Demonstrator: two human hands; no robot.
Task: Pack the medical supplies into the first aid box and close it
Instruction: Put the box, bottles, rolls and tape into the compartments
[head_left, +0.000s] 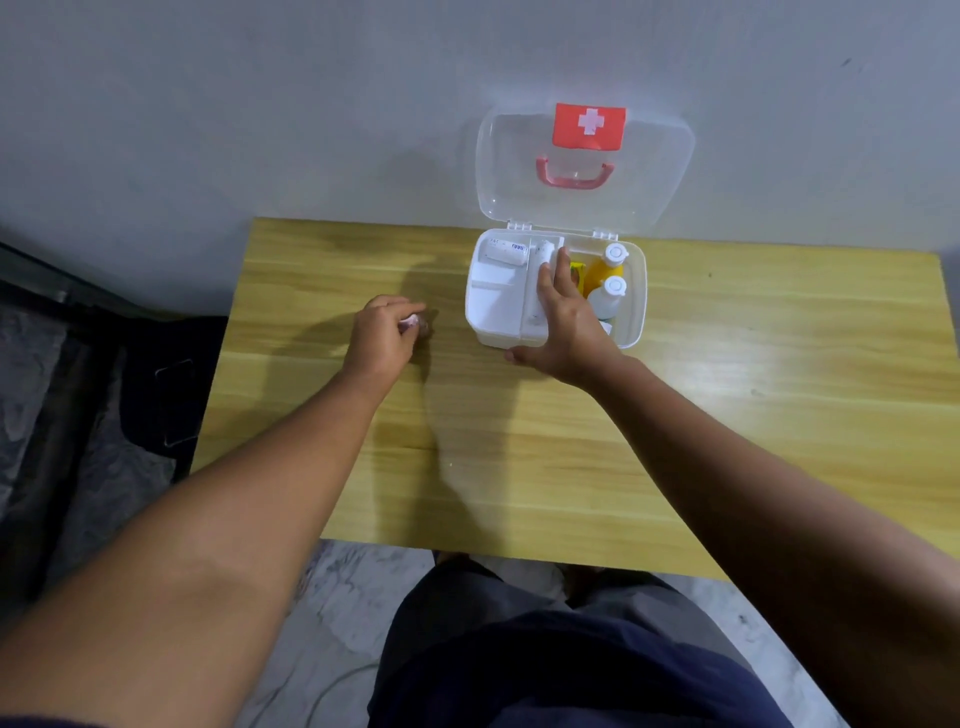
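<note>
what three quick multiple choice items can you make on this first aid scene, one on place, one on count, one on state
1. Where is the first aid box?
A. on the floor
B. on the table, near the wall
C. on the person's lap

2. How many capped bottles stand in the box?
A. two
B. four
C. none

3. The lid is:
A. shut
B. taken off
C. open, upright

Answers: B, the box sits at the table's far edge; A, an orange bottle and a white bottle show; C, the lid stands up behind the box on its hinges.

Both forearms bare — no sleeves, no watch or rings on hands (382, 332); dark navy trousers (561, 670).
</note>
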